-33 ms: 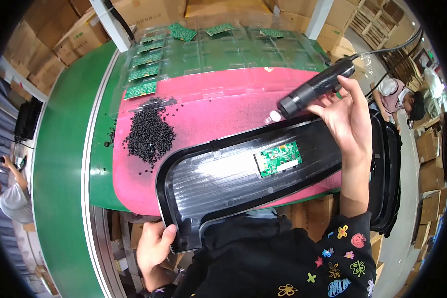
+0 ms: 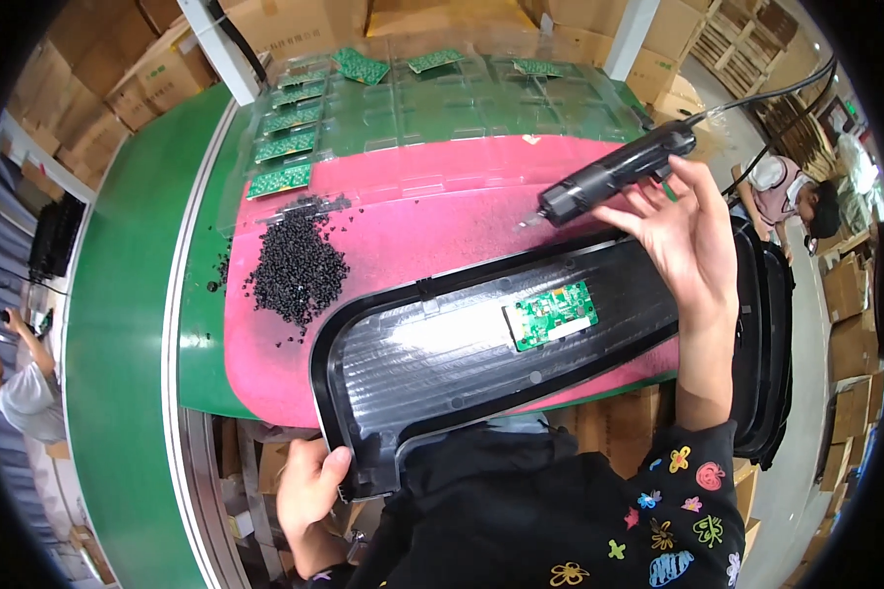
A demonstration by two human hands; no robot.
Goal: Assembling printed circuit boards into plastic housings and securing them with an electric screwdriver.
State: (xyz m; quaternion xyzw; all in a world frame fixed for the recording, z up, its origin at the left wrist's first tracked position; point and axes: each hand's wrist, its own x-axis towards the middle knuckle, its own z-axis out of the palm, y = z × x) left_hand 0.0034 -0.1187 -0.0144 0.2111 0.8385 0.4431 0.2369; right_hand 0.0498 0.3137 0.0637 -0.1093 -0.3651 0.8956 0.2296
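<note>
Right hand [image 2: 683,236] grips a black electric screwdriver [image 2: 614,175] above the pink mat [image 2: 432,226]; left hand [image 2: 309,486] clamps the near-left corner of the black plastic panel [image 2: 432,358], a green circuit board [image 2: 550,315] seated inside. Brown cartons [image 2: 118,79] line the desk's far edge.

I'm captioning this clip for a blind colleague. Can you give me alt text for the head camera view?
A person's right hand holds a black electric screwdriver above a long black plastic panel carrying a small green circuit board, while the left hand grips the panel's near corner. The panel lies on a pink mat beside a pile of black screws.
</note>
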